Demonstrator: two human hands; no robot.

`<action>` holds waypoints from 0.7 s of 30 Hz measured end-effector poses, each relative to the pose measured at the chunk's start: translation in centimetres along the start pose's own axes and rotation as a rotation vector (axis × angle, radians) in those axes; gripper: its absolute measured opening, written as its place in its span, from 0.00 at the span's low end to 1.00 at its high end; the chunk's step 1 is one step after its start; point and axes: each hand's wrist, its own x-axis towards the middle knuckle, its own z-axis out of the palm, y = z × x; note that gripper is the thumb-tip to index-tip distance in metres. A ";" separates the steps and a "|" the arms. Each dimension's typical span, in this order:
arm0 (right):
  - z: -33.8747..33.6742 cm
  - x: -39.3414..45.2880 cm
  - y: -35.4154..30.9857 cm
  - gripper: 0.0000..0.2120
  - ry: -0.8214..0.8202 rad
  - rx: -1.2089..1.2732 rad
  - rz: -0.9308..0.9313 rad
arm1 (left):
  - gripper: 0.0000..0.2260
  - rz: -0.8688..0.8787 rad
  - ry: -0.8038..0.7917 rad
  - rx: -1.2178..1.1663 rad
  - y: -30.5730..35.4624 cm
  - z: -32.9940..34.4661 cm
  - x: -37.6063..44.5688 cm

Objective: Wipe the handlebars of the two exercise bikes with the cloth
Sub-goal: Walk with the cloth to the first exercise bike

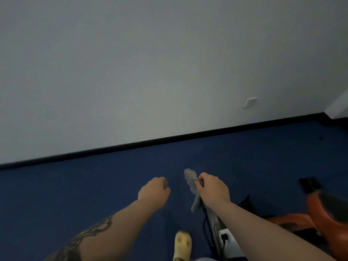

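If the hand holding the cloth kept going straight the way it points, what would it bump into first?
Probably nothing close. The right hand, gripping the grey cloth, points forward over the blue carpet toward the white wall. The wall looks like the first thing, though depth is hard to judge.

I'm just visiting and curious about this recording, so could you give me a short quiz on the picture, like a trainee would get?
1. True or false: the right hand grips the crumpled grey cloth.
2. What does the left hand hold? A) a spray bottle B) nothing, its fingers are curled C) a handlebar
3. Fill in: the orange exercise bike body stands on the dark ____ carpet floor.

Key: 1 true; 2 B; 3 blue. Note: no handlebar is clearly shown here, so wiping cannot be judged.
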 end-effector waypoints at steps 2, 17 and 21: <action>-1.2 3.4 -0.7 0.07 0.036 0.030 0.052 | 0.14 0.042 -0.003 0.039 0.8 -2.3 4.3; -8.1 19.7 0.1 0.10 0.325 0.183 0.618 | 0.15 0.609 -0.251 0.281 14.2 -10.9 29.9; -10.3 20.8 1.7 0.09 0.433 0.260 0.805 | 0.15 0.758 -0.305 0.348 20.1 -11.2 34.0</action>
